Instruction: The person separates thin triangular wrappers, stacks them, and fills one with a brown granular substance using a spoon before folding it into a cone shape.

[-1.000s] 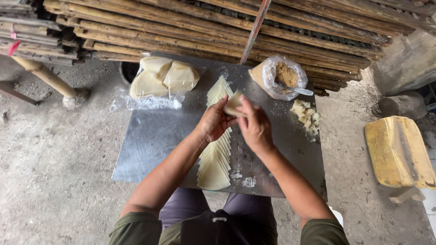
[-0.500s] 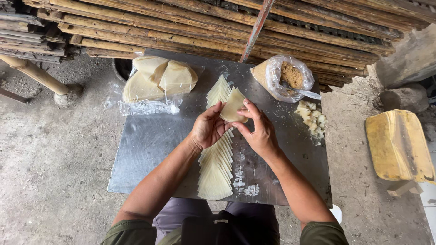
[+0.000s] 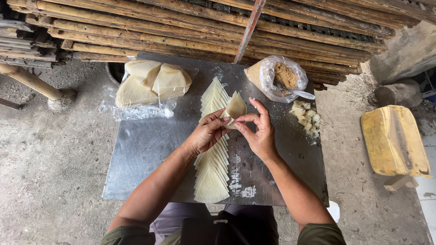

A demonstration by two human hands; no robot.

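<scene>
- Pastry wrapper (image 3: pixel 236 108), pale and triangular, is held above the metal sheet (image 3: pixel 145 145), its tip pointing up and away from the person, long axis running roughly near-to-far.
- It is pinched at its lower edge by the left hand (image 3: pixel 206 134) and the right hand (image 3: pixel 259 131), fingers closed on it from both sides.
- Beneath the hands, a fanned row of wrappers (image 3: pixel 213 163) is laid lengthwise down the sheet.
- A clear plastic bag of brown filling (image 3: pixel 281 77) is seen at the far right, with pale diced pieces (image 3: pixel 306 118) beside it.
- Stacked wrappers on clear plastic (image 3: pixel 150 84) are placed far left.
- Bamboo poles (image 3: pixel 181 27) are stacked behind; a yellow stool (image 3: pixel 395 140) stands on the concrete floor (image 3: pixel 50 172).
</scene>
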